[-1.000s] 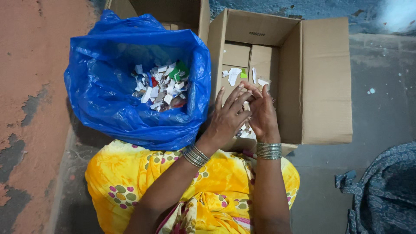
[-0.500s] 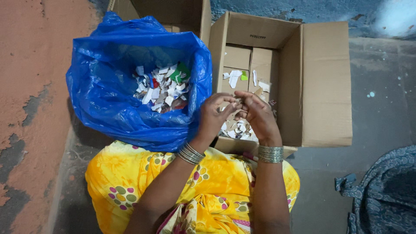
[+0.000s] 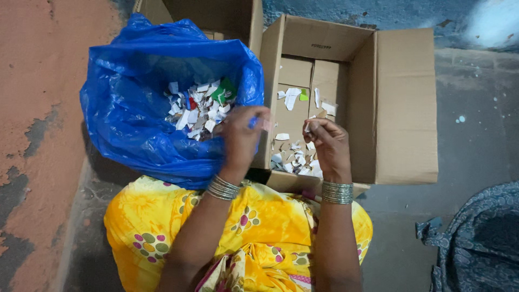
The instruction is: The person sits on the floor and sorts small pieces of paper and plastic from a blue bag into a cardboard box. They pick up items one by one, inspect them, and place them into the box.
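Seen from above, a seated person in a bright yellow floral garment [image 3: 254, 232] works over two containers on a rough concrete floor [image 3: 476, 135]. A second ago both hands met over the cardboard box, fingers working together on a scrap. Now they have parted: the left hand [image 3: 240, 138] has swung across to the rim of the blue plastic bag [image 3: 130, 119] and pinches a small pale scrap [image 3: 265, 125] between its fingertips, right at the bag's near edge. The right hand [image 3: 327, 143] stays over the box, its fingers curled and closed on another small whitish piece [image 3: 308, 128] held at the fingertips. The split suggests one piece has been pulled into two, each half now over a different container.

The bag is thin, glossy and crumpled, its mouth folded wide open. Inside lies a heap of torn scraps [image 3: 200, 108], mostly white, with some green and red among them. The cardboard box [image 3: 405, 108] just beside it is plain brown and matte, flaps standing open, with a thinner scatter of white scraps [image 3: 294, 157] on its bottom flaps and one small green bit. A second brown box [image 3: 216, 16] stands behind the bag. Stacks of thin metal bangles [image 3: 336, 192] circle both wrists. A dark patterned cloth [image 3: 476, 243] lies crumpled at the lower right, well apart.
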